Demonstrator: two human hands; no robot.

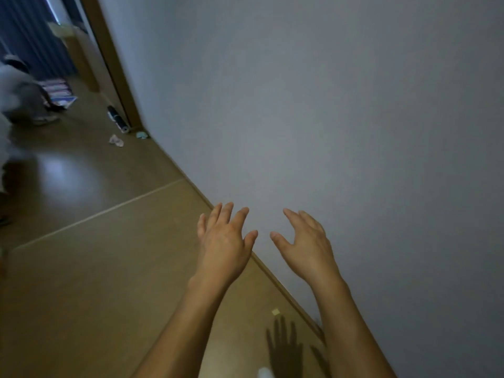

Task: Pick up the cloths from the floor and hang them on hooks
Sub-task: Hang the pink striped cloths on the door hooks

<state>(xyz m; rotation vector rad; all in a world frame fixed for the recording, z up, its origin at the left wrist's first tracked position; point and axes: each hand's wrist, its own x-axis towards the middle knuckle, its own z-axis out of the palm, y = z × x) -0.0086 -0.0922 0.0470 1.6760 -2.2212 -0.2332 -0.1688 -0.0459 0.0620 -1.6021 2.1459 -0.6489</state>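
While both hands hold nothing, left hand and right hand spread fingers wide; two cloths lie far off by the wall.

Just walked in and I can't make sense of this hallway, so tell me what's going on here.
A person stands close to a plain wall with both bare arms stretched forward. The left hand and the right hand are open, fingers spread, holding nothing. Further along the brown floor, near the door frame, lie a small pinkish cloth and a pale blue cloth, neither picked up yet. No hooks are in view. A dark cylinder-shaped object lies by the doorway.
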